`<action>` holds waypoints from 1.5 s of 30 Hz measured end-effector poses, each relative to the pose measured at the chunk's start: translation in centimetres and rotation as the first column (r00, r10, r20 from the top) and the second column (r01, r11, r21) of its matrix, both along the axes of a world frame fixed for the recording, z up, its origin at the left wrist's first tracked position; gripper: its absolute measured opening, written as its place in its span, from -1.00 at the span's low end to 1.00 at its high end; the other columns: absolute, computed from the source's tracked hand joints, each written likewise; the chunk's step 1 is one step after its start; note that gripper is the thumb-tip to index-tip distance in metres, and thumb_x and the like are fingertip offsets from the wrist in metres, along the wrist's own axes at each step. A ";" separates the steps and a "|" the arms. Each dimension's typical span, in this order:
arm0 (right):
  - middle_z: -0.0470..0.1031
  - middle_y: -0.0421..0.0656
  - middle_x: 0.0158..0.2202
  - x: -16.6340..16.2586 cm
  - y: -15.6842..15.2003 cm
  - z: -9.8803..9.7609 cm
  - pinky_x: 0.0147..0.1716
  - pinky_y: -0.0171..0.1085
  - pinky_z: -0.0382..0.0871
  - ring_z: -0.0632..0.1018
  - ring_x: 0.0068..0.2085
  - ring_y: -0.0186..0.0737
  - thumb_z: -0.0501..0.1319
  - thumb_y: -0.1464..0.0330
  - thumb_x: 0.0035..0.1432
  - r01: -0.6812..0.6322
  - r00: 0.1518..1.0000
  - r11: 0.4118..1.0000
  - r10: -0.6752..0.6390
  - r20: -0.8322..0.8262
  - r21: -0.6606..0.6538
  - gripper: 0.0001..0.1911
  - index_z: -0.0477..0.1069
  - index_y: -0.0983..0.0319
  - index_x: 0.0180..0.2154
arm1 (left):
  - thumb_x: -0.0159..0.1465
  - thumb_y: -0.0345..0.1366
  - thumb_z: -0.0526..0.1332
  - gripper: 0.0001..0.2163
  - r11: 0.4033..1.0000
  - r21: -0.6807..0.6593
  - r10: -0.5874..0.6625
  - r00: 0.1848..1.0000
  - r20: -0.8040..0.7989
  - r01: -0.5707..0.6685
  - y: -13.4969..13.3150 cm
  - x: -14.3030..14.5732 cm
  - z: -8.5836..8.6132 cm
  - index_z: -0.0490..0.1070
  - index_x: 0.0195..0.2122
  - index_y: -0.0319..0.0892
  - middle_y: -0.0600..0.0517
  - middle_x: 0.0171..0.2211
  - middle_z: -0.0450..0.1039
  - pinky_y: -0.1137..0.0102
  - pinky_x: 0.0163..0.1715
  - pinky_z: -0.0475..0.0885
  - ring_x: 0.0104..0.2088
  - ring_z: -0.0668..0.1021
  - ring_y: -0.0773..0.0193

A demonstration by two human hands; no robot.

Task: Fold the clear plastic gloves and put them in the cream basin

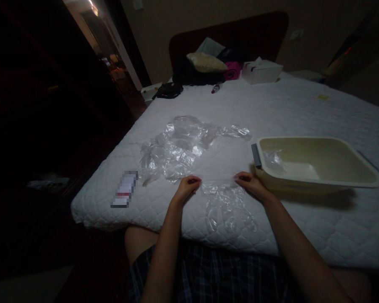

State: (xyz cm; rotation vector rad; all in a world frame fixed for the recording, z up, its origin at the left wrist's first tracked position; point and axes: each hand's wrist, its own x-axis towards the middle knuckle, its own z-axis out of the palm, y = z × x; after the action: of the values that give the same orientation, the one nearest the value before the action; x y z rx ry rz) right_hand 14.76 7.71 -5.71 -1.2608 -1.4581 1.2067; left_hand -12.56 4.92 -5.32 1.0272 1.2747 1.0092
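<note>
A clear plastic bag (225, 206) is stretched between my two hands, its lower part hanging down toward the front of the bed. My left hand (189, 185) pinches its left edge with thumb and fingers. On the other side, my right hand (246, 180) pinches the right edge the same way. Just beyond them, a heap of crinkled clear plastic bags (183, 145) spreads over the white quilted mattress cover (290, 227). To the right of my right hand stands a cream plastic basin (318, 185) with grey handles, a piece of clear plastic (274, 160) inside it.
A blurred-out flat object (124, 189) lies near the bed's left edge. At the headboard (265, 29) are a beige cushion (206, 62), dark cloth, a rolled magenta cloth (232, 70) and a white box (262, 71). A small bottle (216, 88) lies in front of them.
</note>
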 end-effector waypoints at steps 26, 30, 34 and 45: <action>0.34 -0.25 -0.51 0.0 -0.7 0.7 -0.62 -0.38 0.05 0.27 -0.55 -0.42 0.26 0.27 -0.18 -0.059 0.985 0.980 0.027 -0.168 -0.189 -0.78 0.39 0.21 -0.41 | -0.06 -0.18 0.30 -0.72 0.997 0.076 0.032 0.999 -0.017 -0.031 0.1 0.0 -0.9 0.43 -0.36 -0.25 0.18 -0.67 0.27 0.56 -0.75 0.12 -0.73 0.29 0.51; 0.32 -0.26 -0.52 0.0 -0.8 0.7 -0.64 -0.40 0.02 0.28 -0.56 -0.43 0.23 0.18 -0.11 -0.039 0.987 0.971 0.001 -0.160 -0.235 -0.75 0.37 0.22 -0.41 | -0.05 -0.17 0.30 -0.71 0.996 0.079 0.033 0.999 0.014 -0.034 0.0 0.0 -0.9 0.43 -0.34 -0.24 0.18 -0.69 0.25 0.57 -0.75 0.10 -0.73 0.28 0.51; 0.34 -0.25 -0.49 -0.2 -0.5 0.0 -0.59 -0.38 0.11 0.29 -0.54 -0.41 0.31 0.18 -0.19 -0.015 0.998 0.991 0.006 -0.064 -0.136 -0.69 0.35 0.23 -0.42 | -0.02 -0.14 0.29 -0.67 0.998 0.053 0.036 0.996 0.080 -0.041 -0.3 0.0 -0.6 0.45 -0.28 -0.23 0.12 -0.62 0.34 0.56 -0.70 0.17 -0.70 0.28 0.53; 0.38 -0.20 -0.42 0.0 -0.5 -0.5 -0.48 -0.35 0.21 0.36 -0.46 -0.35 0.27 0.16 -0.14 -0.010 0.997 0.999 0.013 0.071 -0.031 -0.67 0.37 0.25 -0.36 | -0.10 -0.28 0.33 -0.70 0.977 0.202 0.089 0.991 -0.104 -0.066 -0.3 0.2 -1.3 0.45 -0.30 -0.24 -0.02 -0.36 0.44 0.56 -0.58 0.27 -0.49 0.40 0.42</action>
State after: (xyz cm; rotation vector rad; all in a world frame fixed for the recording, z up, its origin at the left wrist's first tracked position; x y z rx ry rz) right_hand 14.71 7.19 -6.22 -1.3297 -1.5049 1.2069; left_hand -12.40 4.58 -6.57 1.2085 1.3339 1.1703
